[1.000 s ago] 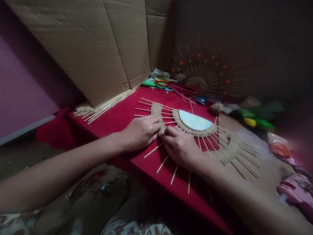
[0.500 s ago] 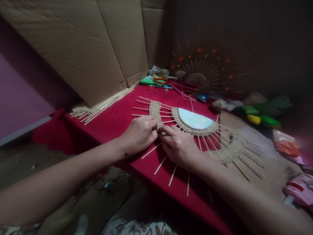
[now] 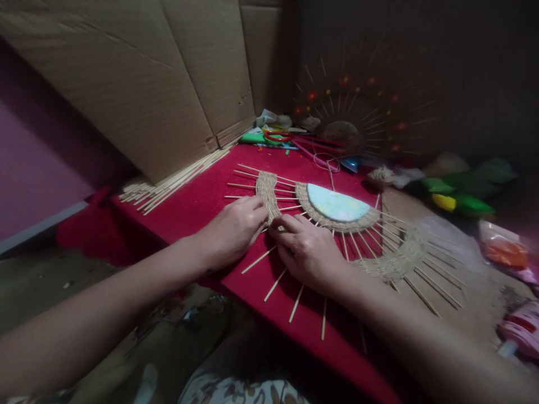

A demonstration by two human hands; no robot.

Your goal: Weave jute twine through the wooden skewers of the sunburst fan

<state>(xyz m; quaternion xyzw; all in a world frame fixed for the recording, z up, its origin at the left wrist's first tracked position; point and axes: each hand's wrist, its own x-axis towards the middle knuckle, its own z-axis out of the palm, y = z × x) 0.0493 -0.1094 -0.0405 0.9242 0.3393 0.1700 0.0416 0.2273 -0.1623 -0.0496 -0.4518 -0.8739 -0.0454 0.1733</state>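
In the head view, with the clock centred on the right hand [image 3: 311, 252], the woven fan frame [image 3: 314, 217] lies on the red cloth [image 3: 189, 205], its pale-blue half-disc [image 3: 337, 203] at one o'clock and outer twine band [image 3: 266, 191] toward eleven. The right hand's fingers curl together at that band's lower end; the left hand [image 3: 233, 233], toward nine, has its fingers bunched beside the band. Whether either pinches a strand, I cannot tell. Loose sticks [image 3: 177, 182] lie at ten, a twine ball [image 3: 381, 175] at two, and a pink tool [image 3: 522, 331] between three and four.
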